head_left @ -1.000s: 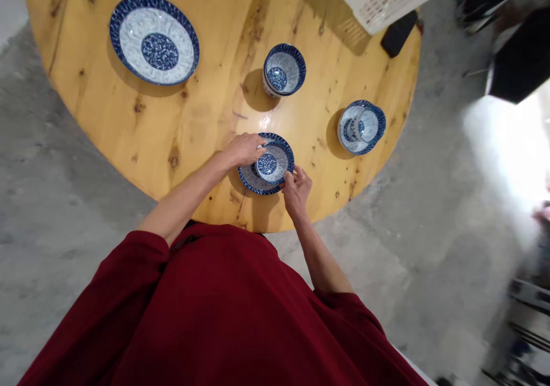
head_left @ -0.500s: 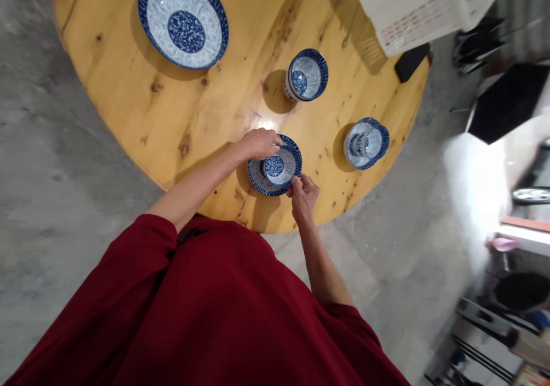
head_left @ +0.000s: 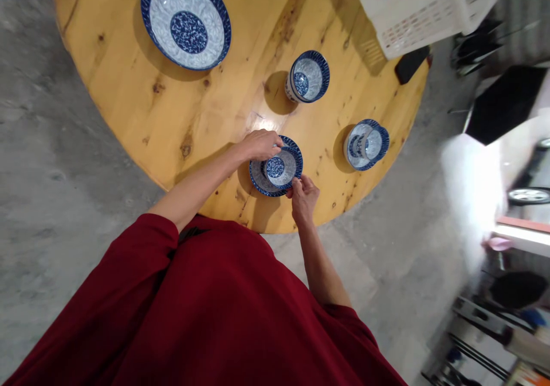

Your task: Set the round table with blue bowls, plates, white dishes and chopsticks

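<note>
A small blue-and-white bowl (head_left: 281, 168) sits on a blue-rimmed saucer (head_left: 259, 178) near the front edge of a round wooden table (head_left: 206, 111). My left hand (head_left: 258, 144) curls over the bowl's far-left rim, fingers closed on it. My right hand (head_left: 304, 194) pinches the near-right edge of the saucer and bowl. Both arms come out of dark red sleeves.
A large blue-and-white plate (head_left: 185, 19) lies at the table's far left. A blue bowl (head_left: 307, 77) stands behind the held one, and two nested bowls (head_left: 366, 144) sit to the right. A white plastic basket (head_left: 425, 5) and a black object (head_left: 411, 63) are at the far right edge. Concrete floor surrounds the table.
The camera view has shifted, so the table sits lower and further right in the frame. Both hands stay on the bowl and saucer, which have hardly moved on the table.
</note>
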### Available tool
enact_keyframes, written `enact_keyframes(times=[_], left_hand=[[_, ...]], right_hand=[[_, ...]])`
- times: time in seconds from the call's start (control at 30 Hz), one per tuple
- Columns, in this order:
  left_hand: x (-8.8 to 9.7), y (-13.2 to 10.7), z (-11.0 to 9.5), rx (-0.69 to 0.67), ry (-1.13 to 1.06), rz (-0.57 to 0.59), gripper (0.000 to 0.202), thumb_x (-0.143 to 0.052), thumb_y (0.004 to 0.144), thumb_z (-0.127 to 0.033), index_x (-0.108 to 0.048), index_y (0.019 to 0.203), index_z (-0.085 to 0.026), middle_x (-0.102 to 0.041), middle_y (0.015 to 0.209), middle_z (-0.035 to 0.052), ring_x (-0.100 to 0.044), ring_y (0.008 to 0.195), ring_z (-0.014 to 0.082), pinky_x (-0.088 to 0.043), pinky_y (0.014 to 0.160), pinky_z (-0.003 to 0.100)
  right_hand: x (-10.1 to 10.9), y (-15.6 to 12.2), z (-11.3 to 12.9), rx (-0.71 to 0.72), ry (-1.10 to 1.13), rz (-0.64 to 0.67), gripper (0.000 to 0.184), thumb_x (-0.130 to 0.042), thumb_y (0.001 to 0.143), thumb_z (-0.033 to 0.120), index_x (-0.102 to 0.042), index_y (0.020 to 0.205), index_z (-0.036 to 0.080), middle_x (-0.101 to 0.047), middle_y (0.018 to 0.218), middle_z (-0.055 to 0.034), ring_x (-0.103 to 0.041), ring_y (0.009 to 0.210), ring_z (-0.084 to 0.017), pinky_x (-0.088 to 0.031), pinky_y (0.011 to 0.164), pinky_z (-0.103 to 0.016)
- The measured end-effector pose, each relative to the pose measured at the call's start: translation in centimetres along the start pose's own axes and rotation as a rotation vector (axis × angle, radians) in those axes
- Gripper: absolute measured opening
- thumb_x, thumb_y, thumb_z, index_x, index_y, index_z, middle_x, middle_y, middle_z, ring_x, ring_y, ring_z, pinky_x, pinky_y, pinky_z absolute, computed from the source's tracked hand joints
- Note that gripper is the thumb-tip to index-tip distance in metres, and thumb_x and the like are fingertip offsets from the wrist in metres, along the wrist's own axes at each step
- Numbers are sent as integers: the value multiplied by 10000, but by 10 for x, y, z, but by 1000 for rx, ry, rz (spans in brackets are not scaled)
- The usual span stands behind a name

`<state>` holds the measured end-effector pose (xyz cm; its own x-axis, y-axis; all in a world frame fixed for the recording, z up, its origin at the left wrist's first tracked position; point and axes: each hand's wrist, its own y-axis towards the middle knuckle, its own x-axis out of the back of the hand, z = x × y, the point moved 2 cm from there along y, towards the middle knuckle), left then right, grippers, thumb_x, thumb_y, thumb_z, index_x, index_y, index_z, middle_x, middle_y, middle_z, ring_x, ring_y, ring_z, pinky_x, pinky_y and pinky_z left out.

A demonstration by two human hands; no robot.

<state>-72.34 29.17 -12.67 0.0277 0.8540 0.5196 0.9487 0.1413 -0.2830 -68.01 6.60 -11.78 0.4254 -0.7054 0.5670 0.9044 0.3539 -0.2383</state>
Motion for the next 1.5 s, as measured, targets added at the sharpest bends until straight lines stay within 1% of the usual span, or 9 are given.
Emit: enact_keyframes(times=[0.17, 0.27, 0.37, 0.5, 0.67, 0.93, 1.13, 1.3, 1.5], left_hand=[[12, -15, 0, 28, 28, -80, 400, -490, 985, -396, -740, 1227, -201, -752, 1196, 129, -668, 1112, 290, -477, 959, 405], [25, -41, 10, 58, 6, -143, 413, -436, 1009, -391, -722, 1235, -198, -756, 1192, 114, -683, 1096, 262, -482, 951, 363], [33, -74, 30, 171, -15, -224, 442, -424, 1007, -410, -708, 1265, -190, -784, 1040, 98, -712, 1006, 251, -498, 900, 335], [27, -121, 50, 279, -76, -253, 480, -424, 985, -373, -688, 1318, -149, -788, 947, 94, -724, 916, 231, -510, 876, 313], [12, -160, 57, 357, -129, -222, 485, -418, 980, -370, -694, 1315, -154, -792, 947, 88, -722, 908, 214, -509, 856, 290], [2, -186, 63, 327, -121, -174, 485, -405, 986, -371, -697, 1312, -162, -796, 987, 87, -729, 909, 224, -504, 855, 293], [-2, -200, 54, 348, -83, -230, 502, -391, 971, -378, -696, 1303, -156, -785, 927, 71, -719, 871, 220, -496, 825, 298], [-16, -211, 41, 383, -121, -270, 513, -388, 959, -405, -695, 1290, -161, -764, 861, 49, -702, 807, 193, -496, 751, 272], [-38, -224, 30, 395, -115, -279, 529, -382, 945, -441, -706, 1249, -154, -738, 829, 39, -679, 728, 173, -506, 709, 262]], right_hand=[[1, -6, 1, -41, 65, -11, 443, -594, 872, 548, -657, 1055, 149, -580, 594, 40, -495, 477, -117, -400, 498, -248], [5, -5, 2, -72, 111, -70, 542, -601, 856, 595, -659, 1111, 120, -612, 627, 25, -494, 477, -109, -405, 493, -244], [10, 0, 6, -73, 154, -137, 560, -609, 844, 582, -652, 1138, 107, -632, 639, 18, -497, 478, -106, -412, 493, -242], [12, -2, 16, -46, 192, -177, 515, -627, 816, 530, -672, 1100, 103, -629, 616, 19, -491, 472, -108, -411, 485, -242], [0, -27, 22, -47, 212, -185, 428, -654, 793, 459, -702, 1045, 116, -624, 616, 21, -500, 486, -113, -418, 495, -248], [-31, -80, 26, -78, 179, -90, 453, -638, 792, 514, -711, 1042, 143, -625, 627, 12, -512, 478, -136, -455, 486, -279], [-43, -86, 27, -16, 206, 11, 492, -618, 784, 566, -714, 1029, 150, -617, 607, 7, -512, 471, -151, -462, 481, -291], [-46, -93, 23, -3, 298, 70, 503, -621, 785, 577, -718, 1040, 155, -626, 617, 2, -509, 465, -153, -439, 467, -287], [-37, -112, -7, -72, 398, 69, 539, -612, 765, 621, -717, 1002, 149, -606, 599, 0, -490, 448, -152, -413, 450, -291]])
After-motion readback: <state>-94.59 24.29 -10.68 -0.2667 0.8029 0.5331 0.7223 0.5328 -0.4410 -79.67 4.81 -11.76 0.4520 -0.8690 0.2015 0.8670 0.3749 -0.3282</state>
